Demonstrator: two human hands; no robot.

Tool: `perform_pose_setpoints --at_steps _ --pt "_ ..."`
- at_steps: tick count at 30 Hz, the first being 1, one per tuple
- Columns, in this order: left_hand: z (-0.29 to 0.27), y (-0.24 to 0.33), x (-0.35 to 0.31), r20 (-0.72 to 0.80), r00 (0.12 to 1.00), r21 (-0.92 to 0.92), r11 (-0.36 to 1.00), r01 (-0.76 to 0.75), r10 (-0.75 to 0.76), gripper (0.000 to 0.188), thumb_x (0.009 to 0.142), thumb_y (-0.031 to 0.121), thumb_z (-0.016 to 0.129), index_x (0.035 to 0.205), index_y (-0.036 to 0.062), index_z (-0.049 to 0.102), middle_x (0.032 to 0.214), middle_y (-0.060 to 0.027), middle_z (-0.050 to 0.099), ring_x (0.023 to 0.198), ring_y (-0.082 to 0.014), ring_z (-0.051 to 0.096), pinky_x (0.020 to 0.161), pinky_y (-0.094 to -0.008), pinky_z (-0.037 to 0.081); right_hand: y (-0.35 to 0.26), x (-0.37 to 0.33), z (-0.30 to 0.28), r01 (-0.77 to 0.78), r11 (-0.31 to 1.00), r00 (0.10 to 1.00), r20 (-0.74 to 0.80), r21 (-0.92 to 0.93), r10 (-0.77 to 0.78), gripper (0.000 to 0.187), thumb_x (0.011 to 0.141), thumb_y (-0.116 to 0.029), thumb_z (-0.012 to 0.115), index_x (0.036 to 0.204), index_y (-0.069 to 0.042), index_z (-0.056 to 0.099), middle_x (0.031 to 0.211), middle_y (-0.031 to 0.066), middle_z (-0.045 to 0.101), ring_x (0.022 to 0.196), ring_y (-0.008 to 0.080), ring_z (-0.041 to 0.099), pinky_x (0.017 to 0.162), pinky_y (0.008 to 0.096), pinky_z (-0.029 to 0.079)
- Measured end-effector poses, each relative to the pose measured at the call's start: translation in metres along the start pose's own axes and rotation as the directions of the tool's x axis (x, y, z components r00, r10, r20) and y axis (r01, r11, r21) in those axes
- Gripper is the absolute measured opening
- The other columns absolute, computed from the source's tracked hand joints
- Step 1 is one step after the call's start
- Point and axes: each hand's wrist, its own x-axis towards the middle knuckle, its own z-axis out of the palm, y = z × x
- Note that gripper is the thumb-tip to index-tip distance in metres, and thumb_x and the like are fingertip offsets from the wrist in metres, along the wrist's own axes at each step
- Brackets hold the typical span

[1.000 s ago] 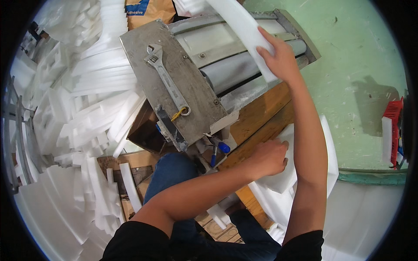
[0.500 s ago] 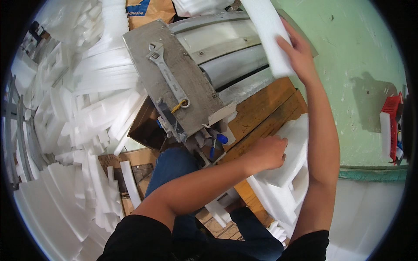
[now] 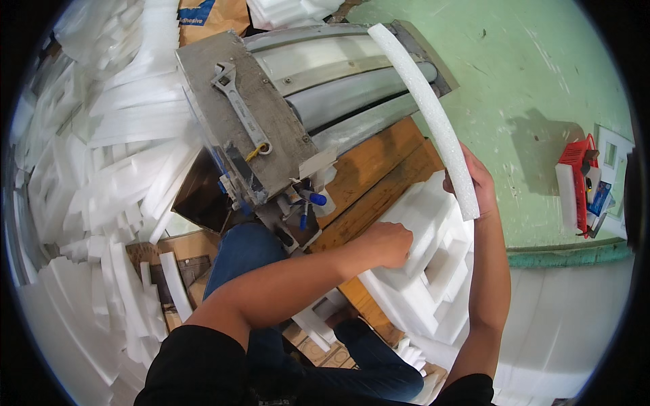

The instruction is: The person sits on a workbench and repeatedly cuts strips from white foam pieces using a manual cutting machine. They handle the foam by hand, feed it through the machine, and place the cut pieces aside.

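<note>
A long white foam strip [image 3: 433, 111], slightly curved, is gripped near its lower end by my right hand [image 3: 482, 181]. Its far end reaches over the right end of a metal machine with rollers [image 3: 359, 91]. My left hand [image 3: 389, 245] is closed in a fist beside a stack of white foam blocks [image 3: 426, 250]; the inside of the fist is hidden. An adjustable wrench [image 3: 242, 111] with a yellow tie lies on the machine's flat metal plate [image 3: 271, 101].
Brown wooden boards [image 3: 379, 176] run beside the machine. White foam offcuts [image 3: 128, 169] are heaped at the left. A red container with tools [image 3: 575, 186] sits on the green surface [image 3: 542, 74] at right. Blue-handled parts [image 3: 315, 198] stick out below the plate.
My right hand has drawn the foam strip nearer and turned it, so its narrow side shows. My left fist stays by the foam blocks. The whole view has shifted a little.
</note>
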Motion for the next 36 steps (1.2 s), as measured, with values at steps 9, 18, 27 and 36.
perform_pose_setpoints --at_steps 9,18,27,36 --pt "0.000 -0.005 0.002 0.062 0.997 0.041 0.998 0.042 -0.044 0.030 0.092 0.023 0.062 0.101 -0.0017 0.076 0.101 -0.0216 0.075 0.095 -0.0388 0.073 0.080 -0.0490 0.059 -0.007 -0.021 0.016 -0.011 0.987 0.988 -0.153 -0.161 -0.014 0.080 0.097 -0.048 0.064 0.156 0.001 0.041 0.087 0.0041 0.058 0.064 0.0146 0.051 0.056 0.0301 0.042" --pt "0.007 -0.012 0.002 0.048 0.999 0.055 0.998 0.013 -0.015 0.028 0.089 0.021 0.064 0.097 -0.0013 0.077 0.099 -0.0213 0.076 0.093 -0.0384 0.074 0.077 -0.0483 0.059 -0.002 -0.040 0.021 0.219 0.490 0.939 0.045 -0.844 -0.342 0.060 0.096 -0.014 0.068 0.153 -0.003 0.050 0.109 0.0128 0.068 0.094 0.0228 0.063 0.090 0.0343 0.050" --pt "0.008 -0.012 0.002 0.054 0.998 0.078 0.997 0.011 -0.016 0.025 0.087 0.020 0.065 0.097 0.0005 0.078 0.100 -0.0196 0.076 0.093 -0.0377 0.074 0.078 -0.0471 0.060 -0.008 -0.035 0.067 0.170 0.085 0.934 0.134 -0.982 -0.330 0.062 0.092 -0.009 0.071 0.152 -0.016 0.055 0.078 0.0148 0.049 0.069 0.0300 0.050 0.070 0.0376 0.047" --pt "0.006 -0.014 0.002 0.059 0.998 0.061 0.998 0.032 -0.035 0.024 0.084 0.014 0.066 0.100 0.0014 0.079 0.103 -0.0193 0.076 0.096 -0.0360 0.074 0.080 -0.0454 0.059 0.005 0.012 0.080 0.250 0.133 0.897 0.178 -0.959 -0.405 0.058 0.093 -0.012 0.071 0.150 -0.016 0.057 0.084 0.0187 0.059 0.074 0.0354 0.057 0.074 0.0418 0.050"
